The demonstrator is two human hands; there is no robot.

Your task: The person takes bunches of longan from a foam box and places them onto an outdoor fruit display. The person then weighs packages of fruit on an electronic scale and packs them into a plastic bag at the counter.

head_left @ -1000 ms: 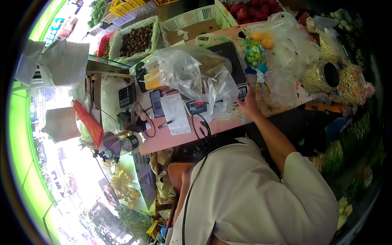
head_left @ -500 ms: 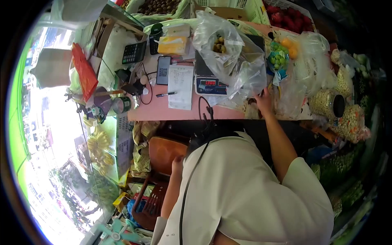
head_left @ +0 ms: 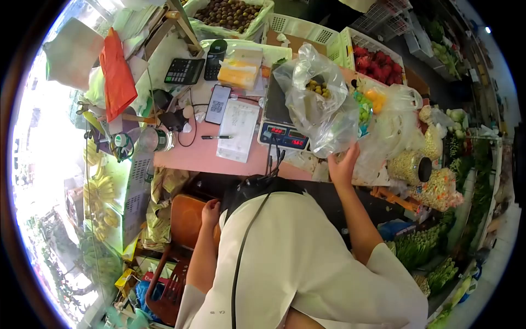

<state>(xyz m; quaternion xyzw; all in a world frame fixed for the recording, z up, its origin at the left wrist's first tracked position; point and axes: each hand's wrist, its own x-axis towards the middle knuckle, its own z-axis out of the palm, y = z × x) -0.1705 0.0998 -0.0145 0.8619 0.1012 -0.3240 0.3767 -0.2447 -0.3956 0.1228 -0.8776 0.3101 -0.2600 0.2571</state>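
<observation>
My right hand (head_left: 344, 166) is at the table's front edge, thumb and fingers apart, close to the lower edge of a clear plastic bag (head_left: 323, 123). Whether it touches the bag I cannot tell. The bag holds small brownish-yellow fruit (head_left: 318, 88) and sits on a digital scale (head_left: 282, 136) with red lit numbers. My left hand (head_left: 210, 213) hangs beside my waist, near the brown chair (head_left: 185, 219), its fingers loosely curled with nothing visible in them.
A phone (head_left: 218, 104) showing a QR code, a written sheet (head_left: 238, 131), a pen (head_left: 217, 137) and a calculator (head_left: 183, 71) lie on the pink table (head_left: 192, 162). Right of the scale are bagged oranges (head_left: 376, 101) and a jar (head_left: 405, 166). Crates of red fruit (head_left: 378, 66) stand behind.
The view has shifted, bringing more of the right side into sight. The scale's display has changed, with a second red number lit. My right hand stays near the bag, thumb and fingers spread apart.
</observation>
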